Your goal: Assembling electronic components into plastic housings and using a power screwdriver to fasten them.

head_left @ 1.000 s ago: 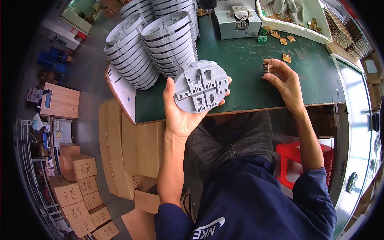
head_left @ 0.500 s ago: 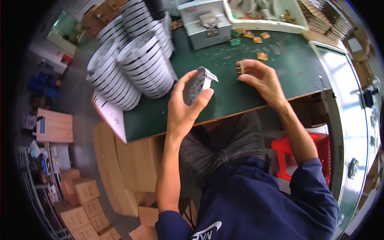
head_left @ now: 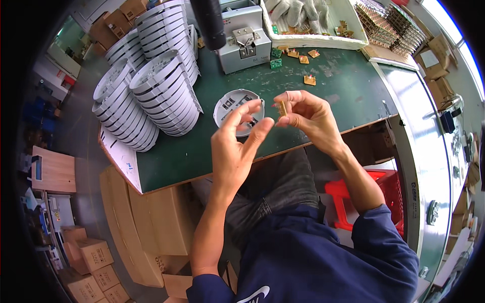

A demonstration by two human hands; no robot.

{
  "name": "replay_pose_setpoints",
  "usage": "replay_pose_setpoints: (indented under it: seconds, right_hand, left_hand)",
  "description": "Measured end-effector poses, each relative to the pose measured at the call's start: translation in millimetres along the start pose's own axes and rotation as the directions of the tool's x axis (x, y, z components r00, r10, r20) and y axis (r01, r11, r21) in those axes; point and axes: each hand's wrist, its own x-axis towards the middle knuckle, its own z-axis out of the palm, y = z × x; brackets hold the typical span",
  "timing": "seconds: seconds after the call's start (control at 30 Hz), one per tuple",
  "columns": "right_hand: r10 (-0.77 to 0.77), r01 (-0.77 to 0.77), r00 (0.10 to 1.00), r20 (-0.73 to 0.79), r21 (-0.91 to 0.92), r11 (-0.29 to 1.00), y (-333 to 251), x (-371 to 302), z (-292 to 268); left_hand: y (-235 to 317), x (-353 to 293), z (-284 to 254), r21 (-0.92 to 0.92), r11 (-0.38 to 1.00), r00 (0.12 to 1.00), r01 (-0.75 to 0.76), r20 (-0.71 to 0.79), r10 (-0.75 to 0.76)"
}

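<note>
A round, shallow light-grey plastic housing (head_left: 220, 112) lies on the green tabletop, its inner side with dark metal parts facing up. My left hand (head_left: 233, 151) hovers over its near side, thumb and fingers apart, with nothing between them; it partly hides the housing. Just to the right, my right hand (head_left: 316, 118) pinches a small tan circuit board (head_left: 282, 108) on edge between thumb and fingers. A tiny red part shows on the board's left side. The board is close to my left fingertips but apart from them.
Tall stacks of similar grey housings (head_left: 164, 96) stand at the left. Behind are a grey metal machine (head_left: 246, 48), loose tan boards (head_left: 309, 80), green boards (head_left: 276, 63) and a white tray (head_left: 323, 41) with gloves. Piled board panels (head_left: 381, 25) sit far right; a dark rod (head_left: 207, 22) hangs above.
My left hand has let go of the housing, which was held tilted and now lies flat on the table. My right hand has brought the circuit board left, nearer the left hand.
</note>
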Motion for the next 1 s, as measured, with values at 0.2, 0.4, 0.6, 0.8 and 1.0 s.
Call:
replay_pose_setpoints:
  seconds: [0.2,0.4,0.6,0.8,1.0]
  right_hand:
    - [-0.019,0.019,1.000,0.020,0.014,1.000,0,-7,22]
    - [0.225,-0.254,0.965,0.135,0.258,0.932,-11,-9,25]
    - [0.225,-0.275,0.960,0.168,0.404,0.872,1,-11,22]
    - [0.214,-0.258,0.966,0.147,0.446,0.857,6,-15,22]
    - [0.179,-0.217,0.976,0.126,0.441,0.871,11,-15,23]
  left_hand:
    - [-11,-3,6,-0.258,0.963,0.995,0.072,0.088,-0.051]
    - [-5,-9,-9,0.396,0.852,0.935,-0.343,0.052,0.352]
    - [1,-20,0,-0.092,0.989,0.992,-0.118,-0.044,0.115]
    - [-3,-23,0,-0.156,0.982,0.993,-0.107,-0.072,0.096]
    - [1,-27,1,-0.150,0.986,0.997,-0.070,-0.044,0.064]
